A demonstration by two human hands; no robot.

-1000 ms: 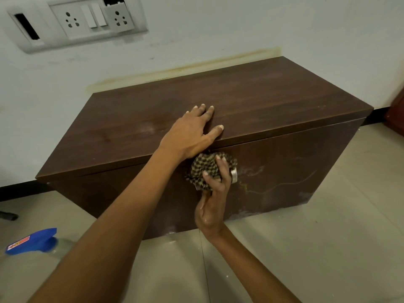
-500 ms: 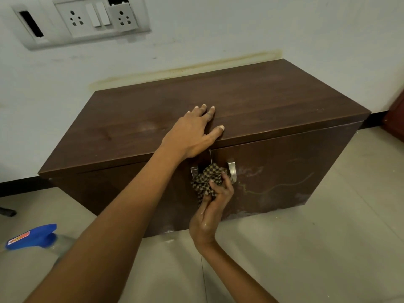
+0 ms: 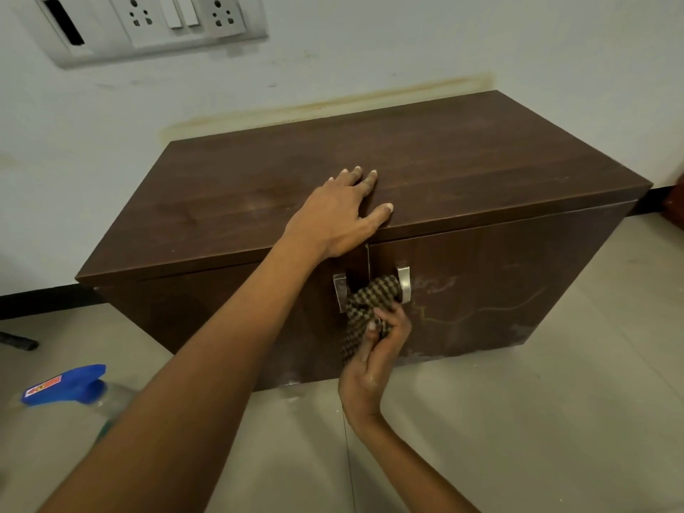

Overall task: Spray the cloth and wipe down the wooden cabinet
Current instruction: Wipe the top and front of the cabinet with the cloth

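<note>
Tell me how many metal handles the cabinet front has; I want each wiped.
2. The left handle sits left of the door gap, the right handle right of it; the cloth lies between them.

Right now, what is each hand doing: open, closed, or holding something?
Left hand: open, fingers flat on the cabinet top.
Right hand: grips the cloth.

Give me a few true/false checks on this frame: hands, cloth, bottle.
1. The left hand lies flat on the cabinet top. True.
2. The right hand is empty. False: it grips the checked cloth against the door handles.
3. The spray bottle stands on the cabinet top. False: it is on the floor, lower left.
4. A socket panel is on the wall above the cabinet. True.
</note>
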